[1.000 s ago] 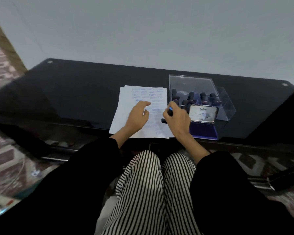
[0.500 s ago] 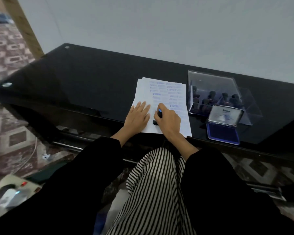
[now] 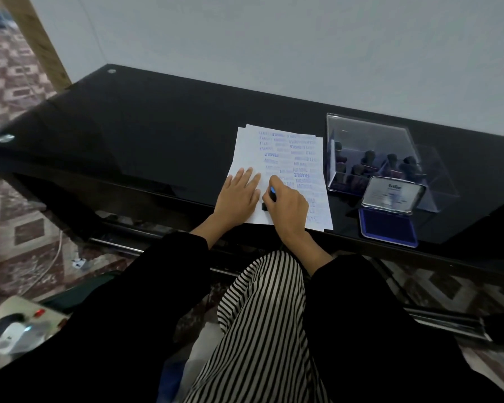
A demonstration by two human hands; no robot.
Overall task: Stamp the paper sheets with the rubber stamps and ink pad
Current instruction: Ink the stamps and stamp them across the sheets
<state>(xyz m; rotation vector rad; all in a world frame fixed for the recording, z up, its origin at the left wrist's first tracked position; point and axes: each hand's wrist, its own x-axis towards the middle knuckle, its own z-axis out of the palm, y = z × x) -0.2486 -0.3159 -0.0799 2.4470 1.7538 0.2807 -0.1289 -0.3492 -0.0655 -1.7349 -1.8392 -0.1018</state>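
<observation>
A stack of paper sheets [image 3: 277,152] lies on a shiny black table [image 3: 157,135], near its front edge. The top sheet is full of blue stamped words. One of them says FRAGILE.

The left hand [image 3: 239,196] lies flat on the paper at about 7 o'clock on the sheet. Its fingers are straight and close together, and they point to 1 o'clock.

The right hand [image 3: 288,206] is just beside it, at 5 o'clock on the sheet. Its fingers are curled round a small black stamp [image 3: 271,193] with a blue top. The stamp stands up with its bottom end on the paper.

A clear box [image 3: 361,135] sits at 3 o'clock from the paper. More dark stamps [image 3: 370,156] stand inside it.

The ink pad [image 3: 387,231] is at 4 o'clock from the paper, just in front of the box. Its lid stands open and the pad is blue.

Black sleeves [image 3: 163,271] and striped trousers [image 3: 262,315] fill the bottom of the view.
</observation>
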